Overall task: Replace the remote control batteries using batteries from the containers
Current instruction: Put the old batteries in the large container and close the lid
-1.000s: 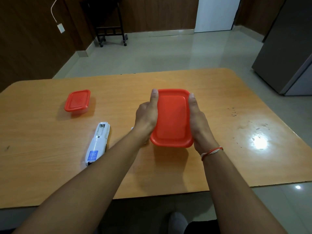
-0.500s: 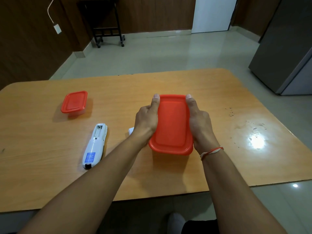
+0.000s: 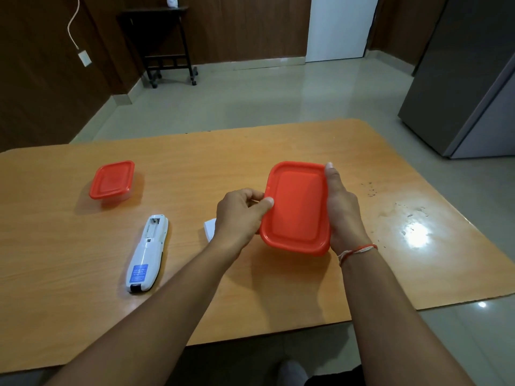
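1. Your remote (image 3: 147, 253) is lying at eight o'clock, battery bay open.
2. Your left hand (image 3: 239, 218) is pinching the big container's (image 3: 296, 207) lid edge; your right hand (image 3: 341, 207) is gripping its side.
3. The small container (image 3: 112, 179) is sitting at ten o'clock.

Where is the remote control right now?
In the head view, the remote control lies face down on the table, left of the left hand.

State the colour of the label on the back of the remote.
Blue with pale print, on the white remote; the label shows in the head view.
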